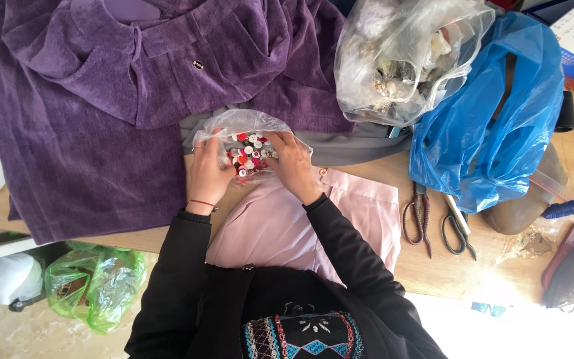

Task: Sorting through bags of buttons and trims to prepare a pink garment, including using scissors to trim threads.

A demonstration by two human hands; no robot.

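A small clear plastic bag [247,126] full of red, white and pink buttons [247,157] rests on a pale pink garment [280,226] at the table's near edge. My left hand [207,176] grips the bag's left side. My right hand [293,166] holds its right side, fingers reaching among the buttons. A thin red cord circles my left wrist. Both arms wear black sleeves.
A purple velvet garment [101,113] covers the table's left and back. A grey cloth [360,143] lies behind the button bag. A large clear bag [406,60] and a blue bag [493,126] sit right. Two pairs of scissors [436,223] lie on wood. A green bag [91,279] is on the floor.
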